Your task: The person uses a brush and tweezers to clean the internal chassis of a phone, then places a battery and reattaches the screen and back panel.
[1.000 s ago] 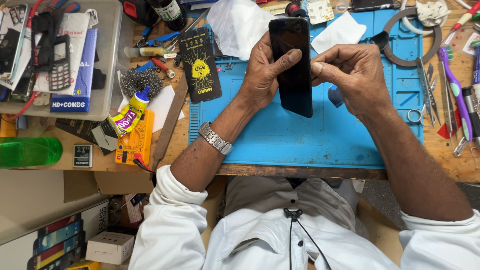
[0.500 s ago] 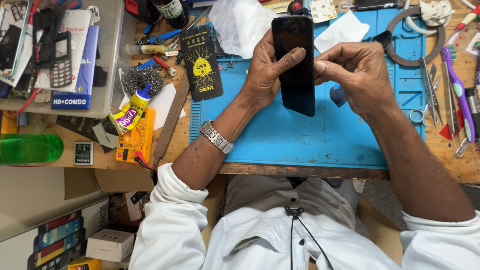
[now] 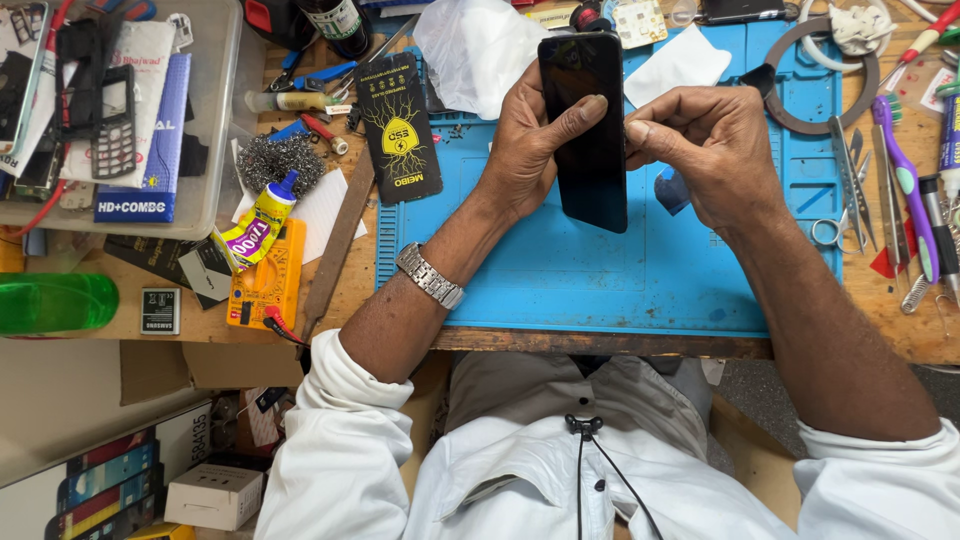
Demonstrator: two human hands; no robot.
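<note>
A black smartphone [image 3: 585, 130] with a dark screen stands lengthwise above the blue work mat [image 3: 600, 270]. My left hand [image 3: 530, 140] grips its left edge, thumb lying across the glass. My right hand [image 3: 700, 150] is at the phone's right edge, thumb and forefinger pinched together against the rim; whether they hold something small is too fine to tell. A metal watch [image 3: 430, 275] is on my left wrist.
A black packet [image 3: 398, 125], glue tube [image 3: 262, 215], yellow meter [image 3: 265, 275] and steel wool [image 3: 275, 160] lie left of the mat. A plastic tray [image 3: 215, 110] holds old phones. Tweezers, scissors [image 3: 850, 190] and a purple toothbrush [image 3: 905, 185] lie right. A green bottle [image 3: 55, 302] sits far left.
Both hands and the phone have stayed nearly in place; only the view has shifted slightly. The right fingertips remain pinched at the phone's right edge.
</note>
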